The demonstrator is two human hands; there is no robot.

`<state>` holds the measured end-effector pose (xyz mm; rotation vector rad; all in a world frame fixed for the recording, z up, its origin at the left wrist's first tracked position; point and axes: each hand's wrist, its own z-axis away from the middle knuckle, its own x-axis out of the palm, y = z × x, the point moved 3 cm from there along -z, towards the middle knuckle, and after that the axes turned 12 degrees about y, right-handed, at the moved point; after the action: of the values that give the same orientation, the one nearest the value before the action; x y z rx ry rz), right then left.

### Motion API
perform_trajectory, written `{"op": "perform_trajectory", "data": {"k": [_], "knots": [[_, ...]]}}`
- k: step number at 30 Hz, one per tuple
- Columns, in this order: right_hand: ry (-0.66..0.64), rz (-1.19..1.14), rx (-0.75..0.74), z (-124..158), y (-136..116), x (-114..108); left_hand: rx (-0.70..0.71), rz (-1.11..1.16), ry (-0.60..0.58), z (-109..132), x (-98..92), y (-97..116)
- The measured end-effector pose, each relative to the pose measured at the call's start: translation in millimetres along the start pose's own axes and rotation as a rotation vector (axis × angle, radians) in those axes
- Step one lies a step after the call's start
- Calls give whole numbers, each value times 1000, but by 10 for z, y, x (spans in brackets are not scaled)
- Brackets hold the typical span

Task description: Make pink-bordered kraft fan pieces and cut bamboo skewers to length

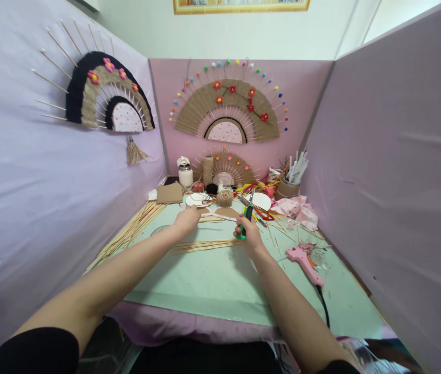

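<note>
My right hand [248,232] is wrapped around pliers [248,215] with green-and-black handles, their metal jaws pointing away from me. Over the far middle of the table, my left hand [186,221] has its fingers closed together. Its fingertips are at the edge of a small brown cardboard piece [203,211]; whether they grip it is hidden. Between the hands lies a half-round cardboard piece [226,212] with a pale pink rim. Nearer to me, a row of thin bamboo sticks [206,245] reaches toward my right wrist.
A pink glue gun [305,263] with a black cord lies at right. Long sticks [129,234] line the left edge. At the back are a twine ball [225,197], a white jar [185,175] and a holder of glue sticks [288,188]. Decorated fans [231,111] hang on upright panels.
</note>
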<state>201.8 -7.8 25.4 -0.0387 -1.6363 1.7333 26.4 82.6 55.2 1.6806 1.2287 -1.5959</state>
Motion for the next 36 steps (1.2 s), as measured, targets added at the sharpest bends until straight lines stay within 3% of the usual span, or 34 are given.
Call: {"op": "perform_trajectory", "data": {"k": [9,17,25,29,36], "knots": [[-12,25,-2,-20,18,-7,2,16,-53,37,226,-103],[-16,45,10,-25,27,-5,25,54,-18,94,171,-90],[-32,52,9,-46,42,-8,93,70,105,161,185,-100],[-34,35,16,-42,47,-9,34,114,114,206,195,-64],[7,-57,-22,-29,4,-16,-116,381,151,370,184,140]]}}
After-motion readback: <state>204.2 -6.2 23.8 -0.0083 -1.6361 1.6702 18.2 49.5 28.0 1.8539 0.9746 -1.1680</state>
